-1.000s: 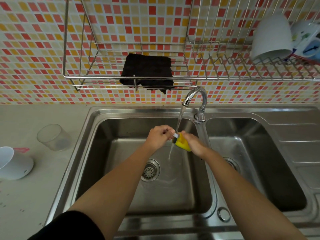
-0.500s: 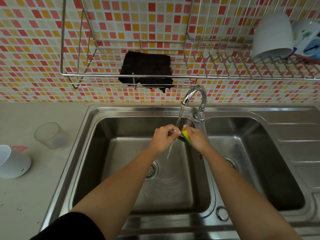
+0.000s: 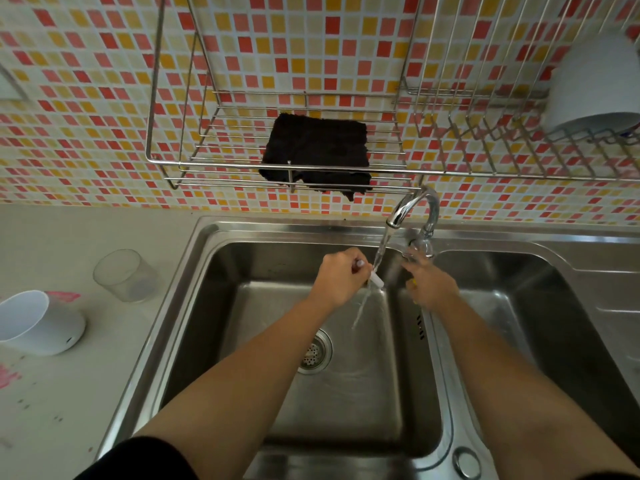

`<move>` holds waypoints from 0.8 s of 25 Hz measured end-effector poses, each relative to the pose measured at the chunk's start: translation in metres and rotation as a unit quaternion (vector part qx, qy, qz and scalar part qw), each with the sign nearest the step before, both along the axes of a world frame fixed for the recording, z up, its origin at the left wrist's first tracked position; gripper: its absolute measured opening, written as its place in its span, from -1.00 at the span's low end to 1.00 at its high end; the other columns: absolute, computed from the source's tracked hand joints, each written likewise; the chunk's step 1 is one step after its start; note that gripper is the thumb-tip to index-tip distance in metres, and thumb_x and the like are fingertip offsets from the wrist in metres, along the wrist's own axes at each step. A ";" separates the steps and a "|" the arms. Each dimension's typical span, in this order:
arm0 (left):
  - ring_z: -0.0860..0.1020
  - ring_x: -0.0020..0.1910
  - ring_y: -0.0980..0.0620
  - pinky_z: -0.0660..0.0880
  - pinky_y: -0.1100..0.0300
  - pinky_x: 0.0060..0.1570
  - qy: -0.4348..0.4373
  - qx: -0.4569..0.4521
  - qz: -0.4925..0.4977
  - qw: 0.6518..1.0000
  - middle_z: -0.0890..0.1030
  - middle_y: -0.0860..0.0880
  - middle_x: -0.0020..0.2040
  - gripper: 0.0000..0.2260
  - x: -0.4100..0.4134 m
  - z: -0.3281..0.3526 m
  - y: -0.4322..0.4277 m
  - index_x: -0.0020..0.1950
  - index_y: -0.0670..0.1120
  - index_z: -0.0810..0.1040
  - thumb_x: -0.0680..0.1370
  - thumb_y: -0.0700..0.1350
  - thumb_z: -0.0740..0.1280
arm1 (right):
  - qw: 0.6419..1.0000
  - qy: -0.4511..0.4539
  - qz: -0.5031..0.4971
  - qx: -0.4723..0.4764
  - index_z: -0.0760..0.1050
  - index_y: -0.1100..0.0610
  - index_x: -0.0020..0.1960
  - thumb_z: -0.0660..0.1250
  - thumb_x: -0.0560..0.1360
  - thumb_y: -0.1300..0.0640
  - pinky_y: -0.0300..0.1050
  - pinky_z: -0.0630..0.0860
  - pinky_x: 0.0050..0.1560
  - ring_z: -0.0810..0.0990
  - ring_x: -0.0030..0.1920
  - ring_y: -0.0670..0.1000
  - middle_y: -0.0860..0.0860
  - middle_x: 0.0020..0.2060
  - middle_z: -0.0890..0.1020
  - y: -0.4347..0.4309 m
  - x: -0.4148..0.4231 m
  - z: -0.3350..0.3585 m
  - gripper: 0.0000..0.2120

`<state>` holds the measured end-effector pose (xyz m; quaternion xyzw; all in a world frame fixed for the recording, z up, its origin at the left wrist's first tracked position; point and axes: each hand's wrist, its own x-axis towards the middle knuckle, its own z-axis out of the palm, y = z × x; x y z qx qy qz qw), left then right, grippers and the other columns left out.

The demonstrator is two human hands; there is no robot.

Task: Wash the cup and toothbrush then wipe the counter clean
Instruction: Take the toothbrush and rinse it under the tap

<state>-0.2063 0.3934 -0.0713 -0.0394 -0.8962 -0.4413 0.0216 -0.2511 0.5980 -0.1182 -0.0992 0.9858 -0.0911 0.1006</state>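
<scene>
The left hand (image 3: 341, 277) is closed around a toothbrush (image 3: 479, 279), whose white end pokes out of the fist and sits right in the stream of water (image 3: 380, 251) falling from the tap (image 3: 414, 209) into the left basin of the sink (image 3: 221, 271). The right hand (image 3: 431, 284) is just beside the stream, near the base of the tap; a scrap of yellow shows under its fingers, so it seems to hold something small, but blur hides what it is and how tightly the fingers close. To do this rinse well, I judge the brush head should stay fully under the flow and be turned so water runs through the bristles from every side, with a thumb rubbed across them to loosen residue, keeping the work low in the basin to limit splashing onto the counter (image 3: 69, 375). The clear cup (image 3: 124, 275) stands upright on the counter to the left of the sink, apart from both hands and apparently not yet being washed. Counting: one toothbrush, one clear cup, one white container (image 3: 38, 323) tipped on its side near the left edge, one white cup (image 3: 588, 81) upside down on the wire rack (image 3: 346, 164), one dark cloth (image 3: 315, 150) draped over that rack, one tap, two basins, and pink smears (image 3: 64, 296) on the counter in at least two places
</scene>
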 end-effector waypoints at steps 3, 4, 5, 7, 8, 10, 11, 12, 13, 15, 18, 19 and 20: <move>0.43 -0.35 0.08 0.31 0.32 -0.30 -0.010 -0.002 0.003 1.000 0.63 -0.14 -0.27 -0.87 -0.002 0.000 0.001 -0.12 -0.20 0.60 0.50 -0.14 0.34 | 0.999 -0.005 -0.031 -0.010 0.18 -0.06 0.46 0.19 0.51 0.15 0.05 0.52 0.12 0.44 0.29 0.09 -0.10 0.50 0.08 0.002 -0.004 0.003 -0.46; 0.42 -0.35 0.08 0.30 0.33 -0.30 -0.011 -0.001 0.004 1.000 0.63 -0.14 -0.27 -0.87 -0.002 -0.001 0.001 -0.12 -0.20 0.60 0.50 -0.14 0.34 | 0.997 0.007 -0.059 -0.044 0.14 -0.06 0.48 0.18 0.52 0.14 0.07 0.51 0.14 0.44 0.29 0.11 -0.09 0.50 0.10 0.005 -0.003 0.003 -0.44; 0.43 -0.36 0.09 0.30 0.34 -0.31 -0.011 -0.002 0.004 1.000 0.62 -0.13 -0.27 -0.88 -0.001 -0.001 0.002 -0.12 -0.20 0.59 0.50 -0.15 0.34 | 0.994 0.018 -0.084 -0.070 0.10 -0.07 0.49 0.18 0.52 0.14 0.09 0.50 0.15 0.43 0.30 0.13 -0.09 0.50 0.12 0.009 -0.001 0.002 -0.42; 0.43 -0.37 0.10 0.31 0.33 -0.32 -0.018 0.005 0.001 1.000 0.61 -0.12 -0.28 -0.88 0.001 -0.001 0.003 -0.12 -0.20 0.59 0.50 -0.14 0.35 | 0.988 0.021 -0.122 -0.088 0.06 -0.12 0.49 0.18 0.53 0.16 0.09 0.48 0.17 0.42 0.31 0.16 -0.08 0.49 0.17 0.018 0.000 0.004 -0.40; 0.44 -0.38 0.10 0.33 0.32 -0.33 -0.022 0.011 0.000 1.000 0.62 -0.12 -0.28 -0.87 0.001 -0.001 0.004 -0.12 -0.21 0.59 0.50 -0.14 0.35 | 0.987 0.019 -0.135 -0.091 0.06 -0.14 0.49 0.18 0.53 0.16 0.09 0.46 0.18 0.42 0.32 0.16 -0.07 0.49 0.20 0.021 0.000 0.006 -0.40; 0.47 -0.34 0.06 0.35 0.30 -0.32 -0.027 0.017 0.000 0.999 0.63 -0.15 -0.26 -0.86 0.002 0.001 0.004 -0.10 -0.22 0.60 0.51 -0.15 0.34 | 0.982 0.015 -0.145 -0.118 0.10 -0.13 0.48 0.20 0.53 0.17 0.08 0.42 0.22 0.41 0.32 0.17 -0.03 0.47 0.26 0.023 -0.001 0.009 -0.42; 0.49 -0.32 0.05 0.35 0.30 -0.31 -0.026 0.017 0.001 1.000 0.64 -0.16 -0.24 -0.86 0.003 0.003 0.005 -0.10 -0.22 0.60 0.51 -0.16 0.33 | 0.978 0.022 -0.144 -0.147 0.16 -0.09 0.47 0.22 0.53 0.18 0.07 0.41 0.24 0.41 0.31 0.18 0.01 0.45 0.28 0.022 -0.001 0.009 -0.44; 0.50 -0.32 0.04 0.36 0.29 -0.30 -0.024 0.014 0.000 1.000 0.64 -0.16 -0.24 -0.87 0.004 0.005 0.004 -0.10 -0.22 0.61 0.51 -0.16 0.33 | 0.973 0.039 -0.145 -0.177 0.22 -0.04 0.45 0.22 0.53 0.19 0.06 0.39 0.26 0.41 0.31 0.19 0.07 0.43 0.31 0.021 0.000 0.009 -0.48; 0.49 -0.32 0.04 0.36 0.29 -0.30 -0.022 0.013 -0.002 1.000 0.65 -0.15 -0.23 -0.87 0.005 0.007 0.004 -0.09 -0.21 0.61 0.51 -0.17 0.32 | 0.966 0.059 -0.153 -0.201 0.29 0.01 0.43 0.22 0.53 0.20 0.05 0.37 0.28 0.41 0.30 0.21 0.13 0.40 0.34 0.019 0.001 0.008 -0.53; 0.48 -0.32 0.07 0.35 0.34 -0.32 -0.023 0.012 -0.004 1.000 0.65 -0.13 -0.23 -0.88 0.008 0.010 0.002 -0.09 -0.18 0.62 0.51 -0.19 0.30 | 0.948 0.101 -0.203 -0.224 0.41 0.12 0.35 0.17 0.56 0.14 0.06 0.37 0.24 0.45 0.21 0.26 0.26 0.26 0.43 0.015 0.010 0.004 -0.64; 0.52 -0.25 0.02 0.38 0.27 -0.23 -0.043 0.003 -0.001 0.999 0.64 -0.14 -0.21 -0.88 0.012 0.009 -0.001 -0.10 -0.20 0.61 0.50 -0.17 0.32 | 0.904 0.155 -0.290 -0.274 0.47 0.30 0.16 0.13 0.55 0.01 0.09 0.40 0.09 0.49 0.07 0.33 0.36 0.04 0.53 0.004 0.032 -0.001 -0.61; 0.53 -0.23 0.00 0.38 0.25 -0.21 -0.058 -0.001 0.006 0.998 0.63 -0.15 -0.21 -0.87 0.014 0.007 -0.003 -0.10 -0.21 0.61 0.49 -0.15 0.36 | 0.894 0.155 -0.305 -0.288 0.47 0.31 0.12 0.22 0.54 0.01 0.08 0.41 0.07 0.50 0.06 0.31 0.34 0.01 0.54 -0.002 0.040 -0.002 -0.63; 0.54 -0.22 -0.01 0.39 0.25 -0.20 -0.079 -0.007 0.016 0.997 0.63 -0.15 -0.21 -0.86 0.018 0.004 -0.006 -0.09 -0.20 0.61 0.47 -0.12 0.39 | 0.896 0.138 -0.306 -0.291 0.48 0.30 0.10 0.33 0.50 0.04 0.06 0.41 0.08 0.50 0.06 0.28 0.31 0.00 0.56 -0.010 0.048 -0.004 -0.66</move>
